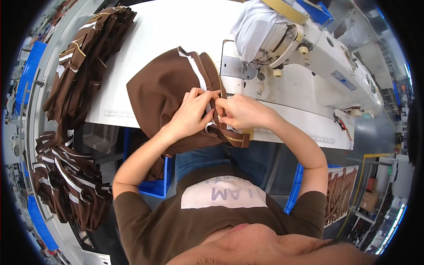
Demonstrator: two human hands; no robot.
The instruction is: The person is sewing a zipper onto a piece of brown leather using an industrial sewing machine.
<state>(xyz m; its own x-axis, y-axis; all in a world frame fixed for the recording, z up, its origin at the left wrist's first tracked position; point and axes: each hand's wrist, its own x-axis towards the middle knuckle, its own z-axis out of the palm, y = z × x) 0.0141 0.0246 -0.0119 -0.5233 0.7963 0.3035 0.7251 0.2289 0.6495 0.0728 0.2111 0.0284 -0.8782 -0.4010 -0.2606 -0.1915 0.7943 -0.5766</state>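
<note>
Pinching the long brown zipper with gold metal teeth (pixel 204 66), your right hand (pixel 240 110) has its thumb and fingertips drawn together at the zipper's edge. Your left hand (pixel 191 112) lies loosely curled, thumb parted from forefinger, fingertips meeting the zipper just left of the right hand; whether they grip a layer, you cannot tell from above.

The soft brown fabric piece with a white strip (pixel 159 88) lies under your left hand, spreading out leftward and ahead of it — probably so the palm's weight steadies the cloth and leaves the right fingertips free for fine handling. Its near part droops toward your lap, off the smooth white worktable (pixel 176 26).

Ahead and to the right of your right hand stands the white industrial sewing machine (pixel 327 66), seemingly kept within short reach. Well left of your left hand hangs a pile of brown, white-edged pieces (pixel 81 66) — likely set aside there to leave working room.
</note>
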